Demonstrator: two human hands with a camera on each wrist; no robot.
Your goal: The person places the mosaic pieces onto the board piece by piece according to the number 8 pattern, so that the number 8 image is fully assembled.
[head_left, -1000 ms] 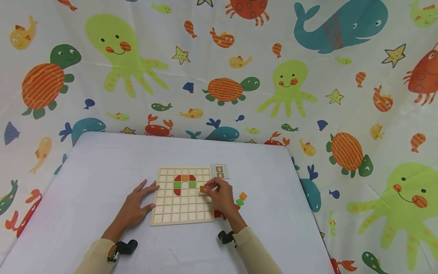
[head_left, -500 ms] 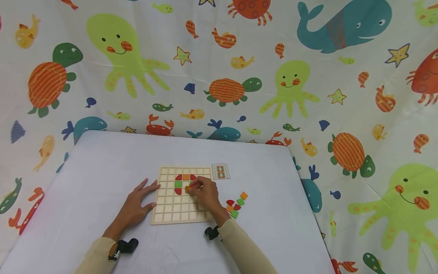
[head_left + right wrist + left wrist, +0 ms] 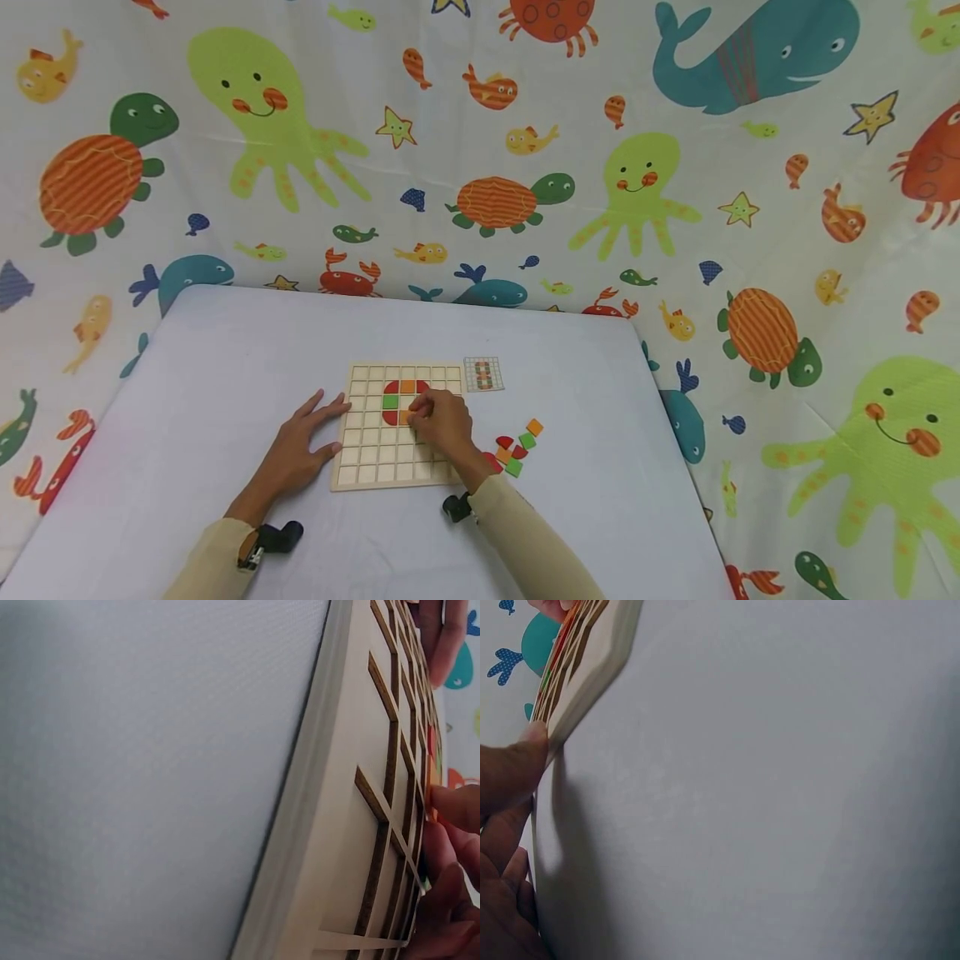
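A wooden grid board (image 3: 365, 474) lies on the table with small coloured tiles in several cells. Against its left edge rests my left hand (image 3: 292, 443), fingers spread, thumb lower on the same edge. My right hand (image 3: 444, 423) is over the board, its thumb and fingers pinching an orange square tile (image 3: 404, 418) at a cell beside a red rounded tile (image 3: 390, 418). Above these sit a green square tile (image 3: 391, 402) and another orange tile (image 3: 407, 387) between red rounded ones. The right hand covers the cells right of the pinched tile. In the right wrist view the thumb touches the orange tile (image 3: 433, 774).
A small printed pattern card (image 3: 483, 375) lies by the board's top right corner. Right of the board are several loose tiles, among them an orange square (image 3: 535, 427) and a green square (image 3: 513, 468). A sea-animal curtain (image 3: 480, 275) hangs behind the white table (image 3: 247, 350).
My right hand has carried the orange tile leftward from the board's right side and lowered it to a cell beside the lower red tile. The left hand has stayed at the edge.
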